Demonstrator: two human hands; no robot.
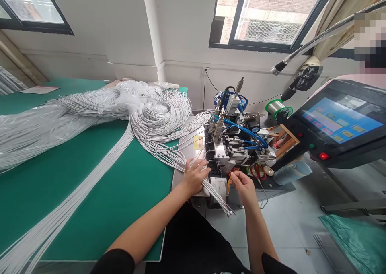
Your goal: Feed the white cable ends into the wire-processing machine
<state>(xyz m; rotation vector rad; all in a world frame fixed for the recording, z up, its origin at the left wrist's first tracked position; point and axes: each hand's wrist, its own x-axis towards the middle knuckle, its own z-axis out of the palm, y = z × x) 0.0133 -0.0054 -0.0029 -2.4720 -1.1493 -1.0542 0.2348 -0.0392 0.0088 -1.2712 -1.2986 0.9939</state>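
Observation:
My left hand point(195, 178) lies over a bundle of white cables point(215, 192) at the edge of a metal plate point(183, 143). Its fingers are bent round the cables and point toward the machine point(221, 149). The loose cable ends hang out past the plate, toward me. To the right, my right hand point(245, 185) is closed in a pinch at the front of the machine. Beside its fingertips shows a narrow orange-yellow piece point(229, 184); what the fingertips hold is too small to tell. Several single cables lie side by side in the machine's row of black slots.
A large heap of white cables point(163, 121), partly in clear plastic, covers the green table point(135, 209). At right stand a control screen point(340, 121), a wire spool point(277, 108) with green rims and a small black fan point(309, 77). A person is partly visible behind the screen.

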